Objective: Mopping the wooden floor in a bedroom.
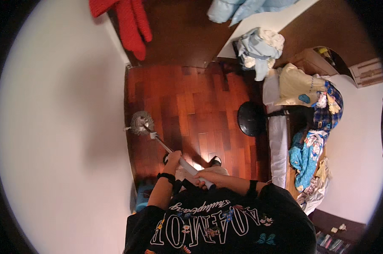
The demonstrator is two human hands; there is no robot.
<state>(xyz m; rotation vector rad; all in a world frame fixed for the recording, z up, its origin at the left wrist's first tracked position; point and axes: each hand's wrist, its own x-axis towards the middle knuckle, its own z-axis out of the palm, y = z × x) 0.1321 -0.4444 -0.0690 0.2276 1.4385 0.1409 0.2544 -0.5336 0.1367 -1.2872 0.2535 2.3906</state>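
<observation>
A mop (141, 123) with a round, grey stringy head rests on the reddish wooden floor, close against the left wall. Its long handle (188, 167) slants from the head back toward my body, thin and metallic near the head, thicker and pale grey nearer me. My left hand (173, 158) is wrapped round the handle partway down. Close to my waist, my right hand (205, 178) grips the handle near its dark end. Dark bands circle both forearms. My feet show just beyond the hands, partly hidden by the handle and my arms.
The white wall (64, 110) bounds the floor at left. To the right stands a round black base (251, 119) beside a bed edge (278, 139) piled with clothes (308, 156). Red cloth (130, 29) hangs ahead; bundled light-blue clothes (261, 46) are far right. Something blue (144, 197) sits at lower left.
</observation>
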